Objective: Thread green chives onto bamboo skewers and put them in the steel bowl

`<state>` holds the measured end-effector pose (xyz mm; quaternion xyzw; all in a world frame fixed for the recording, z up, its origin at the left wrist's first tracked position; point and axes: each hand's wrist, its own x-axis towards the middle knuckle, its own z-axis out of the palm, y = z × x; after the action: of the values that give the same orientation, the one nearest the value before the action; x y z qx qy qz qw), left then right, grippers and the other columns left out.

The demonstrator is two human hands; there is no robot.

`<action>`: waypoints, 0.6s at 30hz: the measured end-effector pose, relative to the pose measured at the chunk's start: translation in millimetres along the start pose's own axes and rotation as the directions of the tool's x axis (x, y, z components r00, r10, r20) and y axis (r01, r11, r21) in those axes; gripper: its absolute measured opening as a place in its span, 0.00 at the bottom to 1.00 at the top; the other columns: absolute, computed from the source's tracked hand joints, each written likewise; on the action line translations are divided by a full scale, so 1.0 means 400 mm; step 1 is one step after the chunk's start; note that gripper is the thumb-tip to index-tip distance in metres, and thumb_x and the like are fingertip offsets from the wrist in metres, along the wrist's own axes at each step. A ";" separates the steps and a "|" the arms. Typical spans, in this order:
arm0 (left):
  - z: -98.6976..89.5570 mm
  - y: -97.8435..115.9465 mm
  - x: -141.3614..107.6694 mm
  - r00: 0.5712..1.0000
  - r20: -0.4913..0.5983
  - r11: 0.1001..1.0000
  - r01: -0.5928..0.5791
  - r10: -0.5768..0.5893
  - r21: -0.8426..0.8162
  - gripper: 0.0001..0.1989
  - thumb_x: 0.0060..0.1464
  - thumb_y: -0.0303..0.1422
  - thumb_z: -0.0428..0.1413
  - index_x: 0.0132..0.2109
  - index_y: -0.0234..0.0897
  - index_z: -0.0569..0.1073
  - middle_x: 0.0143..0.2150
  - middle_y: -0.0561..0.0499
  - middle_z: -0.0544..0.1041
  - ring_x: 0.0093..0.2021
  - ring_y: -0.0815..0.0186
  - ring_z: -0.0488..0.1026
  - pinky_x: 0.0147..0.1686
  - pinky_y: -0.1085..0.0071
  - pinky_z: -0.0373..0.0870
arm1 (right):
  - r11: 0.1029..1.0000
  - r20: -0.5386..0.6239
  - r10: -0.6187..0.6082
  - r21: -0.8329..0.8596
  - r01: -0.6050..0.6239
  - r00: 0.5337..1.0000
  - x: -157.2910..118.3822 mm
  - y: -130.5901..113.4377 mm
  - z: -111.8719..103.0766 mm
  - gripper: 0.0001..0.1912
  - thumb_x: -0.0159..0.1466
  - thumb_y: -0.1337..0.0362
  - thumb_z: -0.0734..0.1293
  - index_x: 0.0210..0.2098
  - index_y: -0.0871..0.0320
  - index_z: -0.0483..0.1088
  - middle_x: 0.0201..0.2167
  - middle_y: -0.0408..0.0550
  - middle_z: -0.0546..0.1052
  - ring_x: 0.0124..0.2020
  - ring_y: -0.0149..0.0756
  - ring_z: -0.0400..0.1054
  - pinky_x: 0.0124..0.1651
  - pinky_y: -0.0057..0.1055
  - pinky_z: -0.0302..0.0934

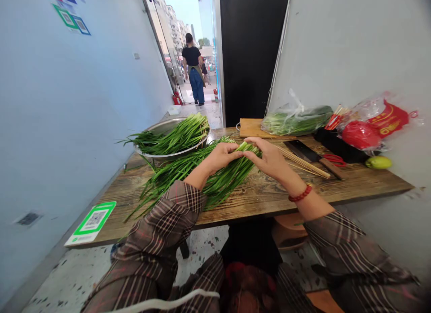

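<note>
brown wooden table (pixel 254 198), its grain exposed at the near edge, bears all the items described below. beyond it, a person (pixel 193 70) in a dark top and blue trousers stands in the doorway, back turned. the metal bowl (pixel 158 156), at far left on the tabletop, contains long green leaves (pixel 171 138) whose ends overhang the rim. a loose pile of leaves (pixel 178 165) lies in front of and beside the bowl. at centre, the held bunch (pixel 229 180) rests with its pale stem ends between the two hands and its leaves trailing toward the near left. at far right, bagged greens (pixel 298 121) lie partly over a cutting board (pixel 252 128); a red and clear plastic bag (pixel 387 120) lies to their right. the left hand (pixel 219 158) is partly closed, thumb and fingers at the stem ends; the right hand (pixel 271 159) curves around their other side, thumb and forefinger spread. a cleaver (pixel 301 150) lies beside thin wooden sticks (pixel 303 162). a green-bordered qr card (pixel 94 219) occupies the near left corner. smallest are the yellow-green fruit (pixel 379 162) at right and the red bracelet (pixel 301 194) on the right wrist.
</note>
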<state>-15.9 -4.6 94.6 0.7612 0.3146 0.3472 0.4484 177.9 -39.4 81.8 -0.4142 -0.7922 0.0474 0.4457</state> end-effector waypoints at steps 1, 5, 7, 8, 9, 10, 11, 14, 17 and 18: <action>0.000 0.005 -0.001 1.000 0.001 1.000 -0.007 0.007 -0.002 0.22 0.49 0.47 0.61 0.25 0.32 0.67 0.22 0.58 0.60 0.25 0.74 0.56 0.27 0.75 0.51 | 1.000 0.002 -0.017 -0.016 0.017 1.000 0.012 -0.012 0.008 0.17 0.66 0.56 0.62 0.50 0.56 0.69 0.48 0.52 0.76 0.46 0.42 0.71 0.49 0.36 0.62; -0.013 0.017 -0.012 0.999 0.007 0.998 -0.040 0.040 -0.056 0.19 0.49 0.45 0.62 0.33 0.30 0.74 0.29 0.54 0.71 0.31 0.71 0.66 0.34 0.74 0.61 | 0.998 -0.007 -0.040 -0.048 0.039 0.999 0.048 -0.039 0.036 0.12 0.67 0.56 0.61 0.43 0.56 0.71 0.39 0.49 0.78 0.39 0.39 0.71 0.43 0.32 0.62; -0.029 0.018 -0.020 0.999 0.040 0.995 -0.017 0.021 -0.099 0.20 0.46 0.43 0.64 0.39 0.31 0.75 0.35 0.52 0.75 0.36 0.68 0.70 0.40 0.72 0.65 | 0.996 -0.023 -0.068 -0.062 0.067 0.997 0.064 -0.042 0.041 0.12 0.67 0.57 0.61 0.40 0.57 0.71 0.35 0.48 0.78 0.37 0.38 0.71 0.41 0.31 0.61; -0.038 0.016 -0.024 0.997 0.076 0.992 0.023 -0.014 -0.124 0.21 0.44 0.43 0.66 0.41 0.32 0.75 0.37 0.51 0.76 0.38 0.66 0.71 0.42 0.70 0.67 | 0.994 -0.040 -0.084 -0.067 0.081 0.996 0.073 -0.042 0.039 0.11 0.67 0.57 0.61 0.39 0.57 0.71 0.35 0.48 0.77 0.36 0.37 0.70 0.41 0.31 0.61; -0.050 0.011 -0.030 0.991 0.117 0.986 0.077 -0.060 -0.146 0.23 0.43 0.43 0.66 0.43 0.32 0.75 0.38 0.50 0.77 0.39 0.65 0.72 0.42 0.69 0.68 | 0.993 -0.065 -0.095 -0.070 0.091 0.993 0.082 -0.041 0.034 0.11 0.67 0.58 0.61 0.38 0.57 0.71 0.34 0.48 0.77 0.36 0.37 0.70 0.41 0.30 0.60; -0.063 0.003 -0.037 0.981 0.156 0.978 0.136 -0.112 -0.156 0.24 0.42 0.43 0.67 0.43 0.32 0.75 0.38 0.49 0.78 0.38 0.64 0.73 0.42 0.68 0.69 | 0.993 -0.094 -0.100 -0.068 0.094 0.991 0.093 -0.039 0.026 0.10 0.67 0.59 0.61 0.38 0.57 0.71 0.33 0.47 0.77 0.36 0.36 0.70 0.41 0.30 0.60; -0.077 -0.008 -0.044 0.969 0.182 0.970 0.193 -0.165 -0.149 0.24 0.41 0.43 0.67 0.43 0.32 0.75 0.38 0.49 0.78 0.37 0.64 0.74 0.41 0.67 0.70 | 0.994 -0.130 -0.096 -0.063 0.088 0.987 0.103 -0.036 0.015 0.10 0.67 0.59 0.61 0.37 0.57 0.71 0.33 0.47 0.77 0.36 0.36 0.70 0.41 0.30 0.60; -0.132 -0.051 -0.073 0.952 0.160 0.964 0.267 -0.260 -0.022 0.23 0.40 0.43 0.68 0.39 0.31 0.76 0.34 0.49 0.79 0.35 0.64 0.73 0.40 0.68 0.71 | 0.998 -0.240 -0.052 -0.044 0.042 0.970 0.130 -0.020 -0.027 0.09 0.66 0.60 0.62 0.36 0.57 0.71 0.32 0.45 0.77 0.35 0.34 0.69 0.41 0.30 0.60; -0.195 -0.085 -0.104 0.961 0.019 0.950 0.269 -0.275 0.160 0.24 0.39 0.45 0.67 0.39 0.32 0.77 0.38 0.48 0.80 0.39 0.61 0.74 0.45 0.63 0.71 | 0.998 -0.316 0.014 -0.046 -0.030 0.949 0.141 0.007 -0.069 0.09 0.65 0.60 0.62 0.35 0.57 0.71 0.31 0.45 0.77 0.33 0.34 0.69 0.39 0.30 0.60; -0.212 -0.088 -0.113 0.968 -0.055 0.951 0.252 -0.246 0.177 0.27 0.39 0.46 0.67 0.44 0.32 0.77 0.42 0.46 0.80 0.43 0.59 0.74 0.48 0.62 0.70 | 0.998 -0.325 0.026 -0.052 -0.045 0.945 0.141 0.015 -0.079 0.09 0.65 0.60 0.62 0.35 0.57 0.71 0.31 0.45 0.77 0.33 0.34 0.69 0.39 0.30 0.60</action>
<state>-116.0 13.2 82.1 0.7478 0.4456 0.2697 0.4116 190.6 -5.3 135.6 -0.4435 -0.7016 -0.0367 0.5565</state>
